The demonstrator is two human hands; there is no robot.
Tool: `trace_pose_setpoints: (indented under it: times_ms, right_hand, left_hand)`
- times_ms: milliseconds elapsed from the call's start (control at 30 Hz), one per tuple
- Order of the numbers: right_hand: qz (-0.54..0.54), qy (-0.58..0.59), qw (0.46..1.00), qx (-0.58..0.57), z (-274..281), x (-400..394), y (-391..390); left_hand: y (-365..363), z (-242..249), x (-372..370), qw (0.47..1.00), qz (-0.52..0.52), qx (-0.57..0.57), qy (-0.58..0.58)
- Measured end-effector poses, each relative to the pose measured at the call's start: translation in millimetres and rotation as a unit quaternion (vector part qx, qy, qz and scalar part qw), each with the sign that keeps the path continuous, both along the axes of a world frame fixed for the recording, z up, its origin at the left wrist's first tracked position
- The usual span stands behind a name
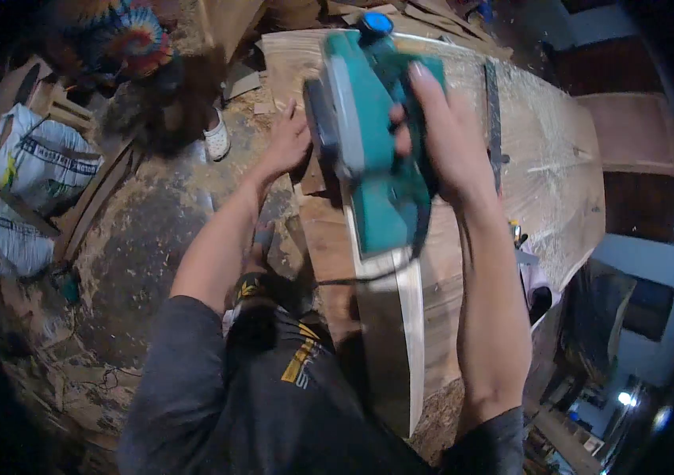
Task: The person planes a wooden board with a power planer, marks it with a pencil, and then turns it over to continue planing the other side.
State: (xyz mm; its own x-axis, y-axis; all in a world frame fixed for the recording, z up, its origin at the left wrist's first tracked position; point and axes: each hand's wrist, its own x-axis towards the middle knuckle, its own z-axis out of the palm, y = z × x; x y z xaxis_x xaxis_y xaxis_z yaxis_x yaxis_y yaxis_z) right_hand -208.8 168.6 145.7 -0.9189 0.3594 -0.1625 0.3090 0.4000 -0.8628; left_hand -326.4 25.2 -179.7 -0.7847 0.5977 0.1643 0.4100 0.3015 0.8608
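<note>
A person's right hand [454,131] curls its fingers around the handle of a teal electric hand planer [373,131], positioned over a narrow wooden board [411,332]. Beside the planer, the left hand [285,142] extends its partly hidden fingers, their grip impossible to tell. Beyond are a shavings-strewn wooden slab [551,158] and white printed sacks [48,162].

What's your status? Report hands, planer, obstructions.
Right hand gripping green planer. Left hand beside it. Planer over narrow board. Dark cord across board, possible snag.
</note>
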Motion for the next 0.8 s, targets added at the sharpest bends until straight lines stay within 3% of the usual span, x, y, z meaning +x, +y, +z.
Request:
trace_pose_setpoints:
  times_ms: [33,100,133,200,233,333,467,500,567,600,667,800]
  right_hand:
    - [0.011,-0.011,1.000,-0.008,5,24,-3]
    - [-0.020,-0.068,0.995,-0.072,10,84,-9]
    - [-0.058,-0.025,0.993,-0.098,18,117,-24]
    - [-0.101,-0.109,0.986,-0.076,20,188,-28]
    - [-0.083,-0.093,0.990,-0.062,13,230,-28]
    - [-0.044,-0.103,0.993,-0.046,14,254,-22]
    - [-0.043,-0.073,0.994,-0.074,12,201,-19]
    - [-0.020,-0.055,0.998,-0.004,10,172,-17]
    - [-0.020,-0.034,0.998,-0.050,14,101,-17]
    - [-0.009,-0.093,0.996,-0.013,22,65,-16]
    - [0.012,-0.031,0.999,0.010,11,6,-8]
    - [0.002,-0.030,0.999,-0.024,9,-1,-9]
  left_hand:
    - [-4,10,2,1.000,0.005,-0.003,0.029]
    - [-5,44,11,0.999,0.007,-0.025,-0.020]
    - [-5,51,13,0.998,0.007,-0.036,-0.044]
    - [-3,50,15,0.999,0.012,-0.040,-0.036]
    - [-1,48,15,0.998,0.013,-0.042,-0.033]
    - [-2,46,16,0.998,0.026,-0.038,-0.031]
    - [-2,60,21,0.998,0.032,-0.046,-0.039]
    - [-2,58,21,0.998,0.031,-0.031,-0.038]
    - [-1,49,19,0.999,0.027,0.001,-0.035]
    - [1,43,18,0.999,0.017,0.007,-0.044]
    - [-2,38,12,0.998,-0.001,0.003,-0.060]
    - [-8,46,12,0.999,-0.012,-0.017,-0.040]
